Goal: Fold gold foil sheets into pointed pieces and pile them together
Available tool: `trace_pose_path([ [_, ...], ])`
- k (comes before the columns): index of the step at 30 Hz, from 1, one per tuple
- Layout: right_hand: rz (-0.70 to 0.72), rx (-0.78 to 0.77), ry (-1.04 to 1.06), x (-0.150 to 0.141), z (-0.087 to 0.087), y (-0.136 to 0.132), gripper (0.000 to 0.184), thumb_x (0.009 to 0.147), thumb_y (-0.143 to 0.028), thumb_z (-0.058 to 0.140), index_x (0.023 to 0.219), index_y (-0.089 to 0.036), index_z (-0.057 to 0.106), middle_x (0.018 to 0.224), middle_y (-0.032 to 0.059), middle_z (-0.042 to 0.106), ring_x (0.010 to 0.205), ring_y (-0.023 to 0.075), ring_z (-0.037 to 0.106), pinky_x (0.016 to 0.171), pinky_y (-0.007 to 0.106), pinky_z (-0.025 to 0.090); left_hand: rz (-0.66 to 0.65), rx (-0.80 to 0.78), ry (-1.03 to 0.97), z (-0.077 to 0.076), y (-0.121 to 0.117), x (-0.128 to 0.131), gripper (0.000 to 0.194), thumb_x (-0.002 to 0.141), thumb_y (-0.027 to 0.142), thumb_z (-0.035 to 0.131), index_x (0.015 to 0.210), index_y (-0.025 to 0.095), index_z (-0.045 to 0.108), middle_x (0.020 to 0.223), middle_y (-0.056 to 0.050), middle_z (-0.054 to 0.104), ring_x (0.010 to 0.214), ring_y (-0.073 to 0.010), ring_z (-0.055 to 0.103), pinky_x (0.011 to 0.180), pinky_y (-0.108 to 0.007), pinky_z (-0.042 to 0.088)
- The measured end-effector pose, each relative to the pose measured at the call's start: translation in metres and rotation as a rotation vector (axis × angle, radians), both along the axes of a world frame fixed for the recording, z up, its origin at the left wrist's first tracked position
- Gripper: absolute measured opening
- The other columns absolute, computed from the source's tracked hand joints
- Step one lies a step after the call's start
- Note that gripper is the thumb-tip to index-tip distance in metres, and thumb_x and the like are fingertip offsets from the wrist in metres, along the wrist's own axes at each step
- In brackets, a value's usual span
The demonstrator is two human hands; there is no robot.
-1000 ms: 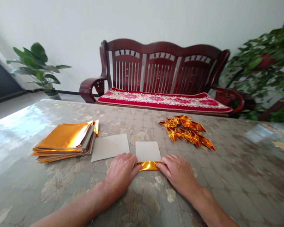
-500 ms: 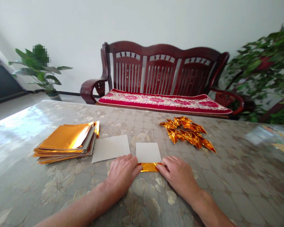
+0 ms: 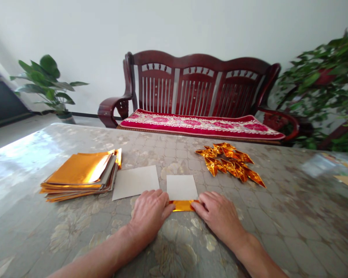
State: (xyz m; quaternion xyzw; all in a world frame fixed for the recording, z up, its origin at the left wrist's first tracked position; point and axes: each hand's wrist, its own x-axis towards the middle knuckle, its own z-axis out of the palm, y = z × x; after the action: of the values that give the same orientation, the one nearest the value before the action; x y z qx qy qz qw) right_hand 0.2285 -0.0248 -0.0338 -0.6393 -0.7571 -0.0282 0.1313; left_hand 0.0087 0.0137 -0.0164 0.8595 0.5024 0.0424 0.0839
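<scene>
A sheet of gold foil paper (image 3: pixel 181 187) lies on the table with its pale side up. Its near edge is folded over into a shiny gold strip. My left hand (image 3: pixel 150 208) grips the left end of that fold, thumb on the strip and fingers curled. At the opposite end my right hand (image 3: pixel 216 210) pinches the fold in the same way. Left of the folded sheet is a loose pale sheet (image 3: pixel 135 182), close to my left fingers. The fingertips of both hands are partly hidden behind the thumbs and knuckles.
A stack of gold foil sheets (image 3: pixel 78 170) stands at the left. Several folded gold foil pieces (image 3: pixel 229 160) lie in a cluster at the back right. A clear plastic bag (image 3: pixel 321 164) rests near the right edge. Beyond the table (image 3: pixel 75 231) stands a wooden bench (image 3: pixel 197 88).
The gold strip reflects less brightly and looks slightly flatter. Both hands keep their places on the fold, and the view has tilted up a little.
</scene>
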Motion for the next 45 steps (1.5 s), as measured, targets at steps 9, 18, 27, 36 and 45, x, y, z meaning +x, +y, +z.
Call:
trace_pose_path([
  [9, -0.007, 0.016, 0.015, 0.001, -0.001, 0.000, 0.028, 0.090, -0.031, 0.063, 0.065, -0.022, 0.054, 0.067, -0.0008, 0.062, 0.068, 0.0179, 0.057, 0.062, 0.030, 0.029, 0.026, 0.002, -0.045, -0.004, 0.001, 0.000, 0.021, 0.093, 0.039, 0.058, 0.082, 0.022, 0.059, 0.083, -0.001, 0.066, 0.081, -0.0225, 0.063, 0.070, -0.032, 0.038],
  [18, -0.028, 0.001, 0.037, -0.001, -0.001, -0.001, 0.026, 0.089, -0.032, 0.064, 0.067, -0.022, 0.054, 0.068, -0.0015, 0.062, 0.069, 0.0179, 0.057, 0.063, 0.030, 0.029, 0.048, 0.070, -0.123, -0.008, -0.002, -0.002, 0.022, 0.089, 0.036, 0.066, 0.097, 0.020, 0.053, 0.093, -0.001, 0.060, 0.089, -0.0233, 0.060, 0.078, -0.036, 0.043],
  [27, -0.091, -0.037, 0.100, -0.002, 0.003, -0.002, 0.026, 0.087, -0.037, 0.066, 0.069, -0.023, 0.054, 0.071, -0.0023, 0.063, 0.073, 0.0186, 0.057, 0.064, 0.029, 0.029, -0.238, 0.081, -0.201, -0.007, -0.002, -0.001, 0.025, 0.098, 0.020, 0.052, 0.122, 0.025, 0.055, 0.109, -0.003, 0.062, 0.101, -0.0220, 0.055, 0.089, -0.037, 0.046],
  [36, -0.114, -0.023, 0.097, -0.003, 0.001, -0.002, 0.021, 0.086, -0.036, 0.067, 0.076, -0.023, 0.055, 0.076, -0.0014, 0.065, 0.077, 0.0203, 0.060, 0.067, 0.031, 0.033, -0.473, 0.071, -0.014, 0.003, -0.010, -0.003, 0.031, 0.096, 0.017, 0.055, 0.125, 0.026, 0.055, 0.106, -0.003, 0.061, 0.098, -0.0221, 0.056, 0.089, -0.037, 0.050],
  [45, -0.140, 0.036, 0.093, -0.007, -0.003, -0.005, 0.014, 0.085, -0.032, 0.068, 0.091, -0.023, 0.058, 0.086, 0.0018, 0.066, 0.085, 0.0231, 0.060, 0.073, 0.033, 0.039, -0.441, 0.127, 0.084, -0.006, -0.029, 0.007, 0.033, 0.085, 0.005, 0.055, 0.116, 0.016, 0.056, 0.109, -0.008, 0.060, 0.094, -0.0252, 0.056, 0.084, -0.041, 0.053],
])
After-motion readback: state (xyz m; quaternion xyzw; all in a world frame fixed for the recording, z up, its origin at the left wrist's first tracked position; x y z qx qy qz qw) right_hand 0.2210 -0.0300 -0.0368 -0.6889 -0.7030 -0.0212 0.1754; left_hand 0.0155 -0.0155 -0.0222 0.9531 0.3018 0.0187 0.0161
